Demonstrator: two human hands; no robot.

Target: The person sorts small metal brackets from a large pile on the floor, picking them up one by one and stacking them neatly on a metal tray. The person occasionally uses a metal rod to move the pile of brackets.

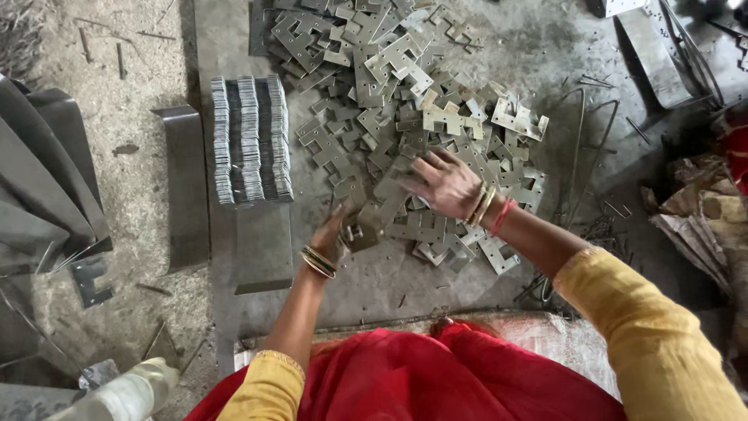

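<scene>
- Left hand (331,234) sits low at the near edge of the heap, fingers curled round one flat notched metal plate (360,232); grip looks like a loose pinch, plate tilted, partly motion-blurred.
- Right hand (446,183) lies palm-down on the loose pile of stamped plates (413,117), fingers spread and pressing on the top pieces; not clearly closed on any single one.
- Pile covers the grey floor slab (374,284) ahead of the person, pieces overlapping at all angles, notches interlocked.
- Neat stack of same plates (251,140) stands on edge in rows, left of the pile, well apart from both hands.
- Bent sheet-metal strip (187,183) lies beside the stack; another flat piece (263,248) just below it.
- Loose wire rods (580,148) lie right of the pile, near the right forearm.
- Bangles (319,261) on left wrist, more on the right; red cloth (405,374) over the lap.
- Risk, judged: stamped edges look sharp and hands are bare, so a spread palm sliding across the heap could get cut.
- Risk: interlocked notches may drag neighbours up with a lifted plate, then drop them.
- Risk: loose pinch on the tilted plate could slip.
- Risk: bangles or cloth may snag on plate corners or the wires.
- Risk: a knock could topple the edge-standing stack.
</scene>
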